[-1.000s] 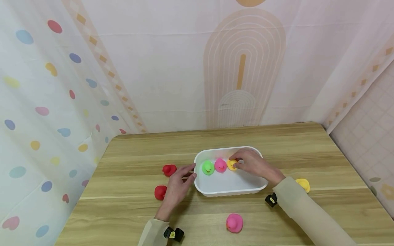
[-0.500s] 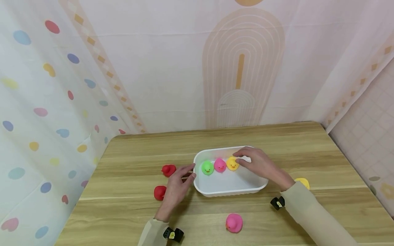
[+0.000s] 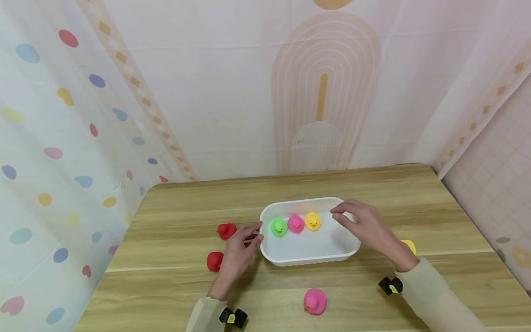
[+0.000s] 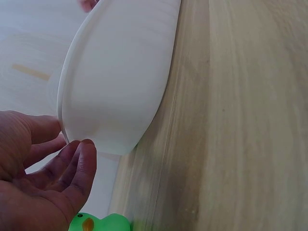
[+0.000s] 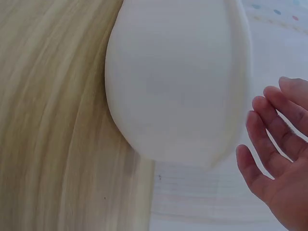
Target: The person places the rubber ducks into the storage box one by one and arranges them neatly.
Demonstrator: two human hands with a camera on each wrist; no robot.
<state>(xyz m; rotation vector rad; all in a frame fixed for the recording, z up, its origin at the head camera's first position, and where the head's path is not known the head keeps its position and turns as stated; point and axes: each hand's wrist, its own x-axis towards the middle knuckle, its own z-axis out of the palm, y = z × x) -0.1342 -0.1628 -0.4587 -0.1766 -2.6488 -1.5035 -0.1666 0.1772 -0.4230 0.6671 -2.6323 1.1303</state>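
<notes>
1. A wood-grained table (image 3: 186, 203) in yellowish brown spreads across the near part of the scene, its far corners rounded.
2. Pale, lightly creased cloth (image 3: 224, 106) hangs behind the table's far edge, printed with a large beige arch (image 3: 325, 55) that frames an orange bar (image 3: 321, 97).
3. On the left, the hanging carries coloured spots (image 3: 97, 80) and hearts (image 3: 12, 305).
4. Slanting bands of orange diamonds (image 3: 134, 81) run down both sides.
5. At right stands a pale, grid-patterned surface (image 3: 493, 175).
6. The light is soft, with faint shadows.
</notes>
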